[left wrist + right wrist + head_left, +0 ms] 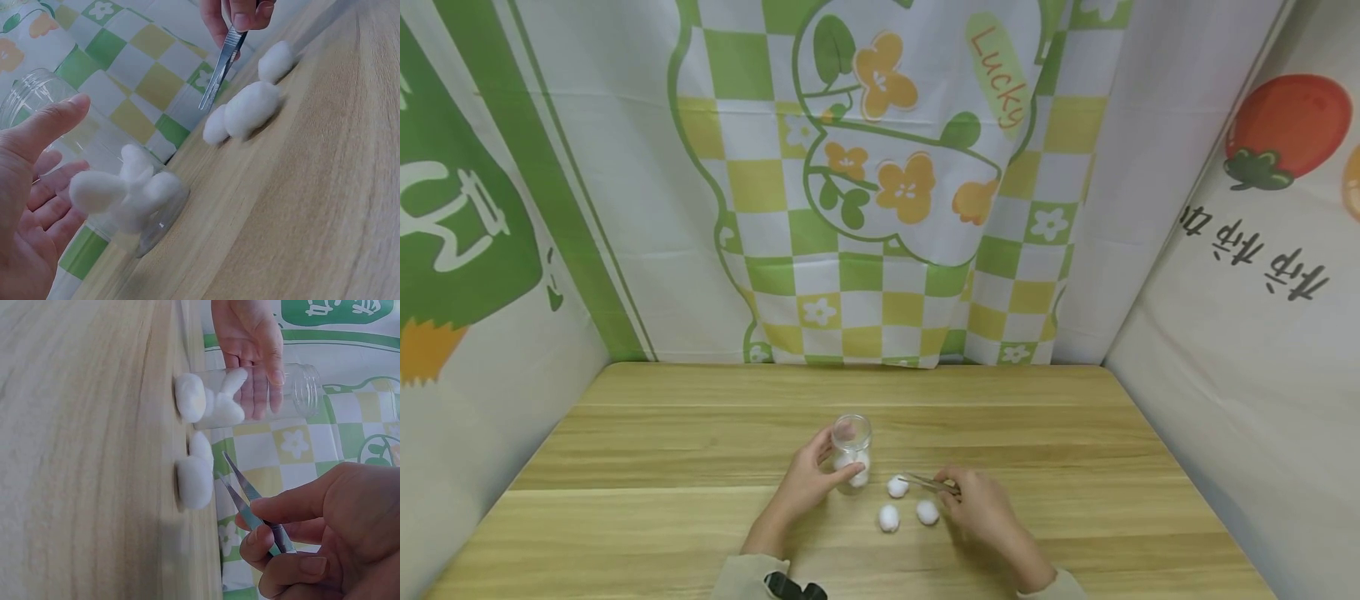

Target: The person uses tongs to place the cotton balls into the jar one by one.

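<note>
My left hand (808, 477) holds a clear glass jar (852, 435), thumb on the near side and fingers behind it. The jar stands upright and open on the table, with several white cotton balls (131, 190) in its lower part. My right hand (983, 502) pinches metal tweezers (931, 482). In the right wrist view the tweezers' tips are spread apart with nothing between them. Three loose cotton balls lie to the right of the jar: a far one (898, 486) overlapped by the tweezers' tips in the head view, a near one (889, 518) and a right one (927, 512).
The wooden table (685, 442) reaches back to a green and yellow checked curtain (880, 300). Printed cloth walls (1225, 333) rise along both sides. A black strap (786, 586) sits on the left sleeve.
</note>
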`<act>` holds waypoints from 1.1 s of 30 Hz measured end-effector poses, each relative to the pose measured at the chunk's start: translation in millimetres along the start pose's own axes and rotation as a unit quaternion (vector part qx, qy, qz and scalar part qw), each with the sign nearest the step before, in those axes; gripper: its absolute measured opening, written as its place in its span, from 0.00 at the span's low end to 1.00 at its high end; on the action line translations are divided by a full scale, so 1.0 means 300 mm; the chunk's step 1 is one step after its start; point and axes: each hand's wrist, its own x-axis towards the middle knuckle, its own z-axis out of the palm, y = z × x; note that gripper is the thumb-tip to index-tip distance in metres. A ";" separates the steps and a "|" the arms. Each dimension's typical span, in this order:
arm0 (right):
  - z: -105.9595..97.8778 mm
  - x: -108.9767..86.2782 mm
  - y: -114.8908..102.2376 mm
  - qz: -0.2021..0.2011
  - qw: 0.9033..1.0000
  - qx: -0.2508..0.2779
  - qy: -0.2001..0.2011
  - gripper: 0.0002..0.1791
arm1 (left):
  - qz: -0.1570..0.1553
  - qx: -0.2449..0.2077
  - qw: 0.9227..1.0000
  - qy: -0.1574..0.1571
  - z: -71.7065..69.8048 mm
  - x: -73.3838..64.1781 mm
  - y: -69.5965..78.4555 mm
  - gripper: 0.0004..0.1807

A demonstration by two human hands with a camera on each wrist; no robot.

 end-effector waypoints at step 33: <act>0.031 0.012 0.020 0.005 1.000 0.005 -0.029 0.09 | 0.000 -0.005 1.000 -0.001 -0.001 -0.001 0.001 0.38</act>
